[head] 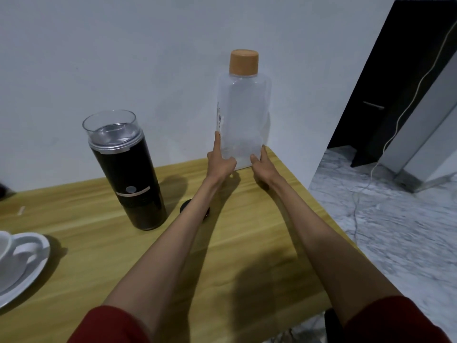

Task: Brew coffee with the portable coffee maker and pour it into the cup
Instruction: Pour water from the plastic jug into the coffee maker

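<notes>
Clear plastic water bottle with tan cap (pixel 243 115): I'm gripping its base, left hand (pixel 220 162) and right hand (pixel 262 167) both clasping; slippery, light, squeezable.

Plain white wall (pixel 123 45), wooden table (pixel 247 219), marbled grey floor (pixel 395 231), dark doorway (pixel 395 82).

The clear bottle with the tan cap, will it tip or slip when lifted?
The clear bottle looks nearly empty, so probably light. Tall and narrow, it could tip if nudged high. Its smooth plastic may be slippery; left hand and right hand grip low.
</notes>
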